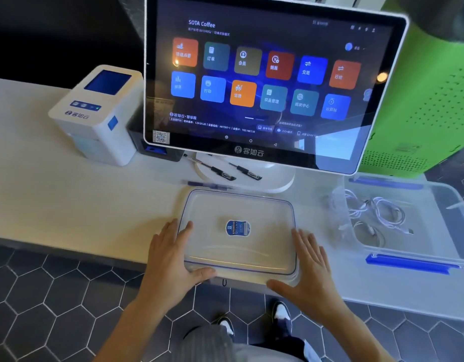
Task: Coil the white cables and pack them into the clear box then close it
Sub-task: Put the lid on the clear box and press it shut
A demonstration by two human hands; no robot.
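Observation:
A clear lid (pixel 238 205) with a blue seal line and a blue sticker (pixel 238 228) lies flat on the white counter, its front edge over the counter's edge. My left hand (pixel 170 254) grips its left side, fingers on top and thumb at the front corner. My right hand (pixel 309 267) presses against its right side, fingers spread, thumb under the front right corner. To the right stands the clear box (pixel 445 194), open, with blue clips (pixel 408 263). White cables (pixel 379 212) lie loosely looped inside it.
A touchscreen terminal (pixel 251 74) on a white stand rises just behind the lid, with two pens (pixel 225 173) at its base. A white receipt printer (pixel 95 113) sits at the left, a green perforated case (pixel 429 100) at the back right. Crumpled clear plastic (pixel 335 205) lies between lid and box.

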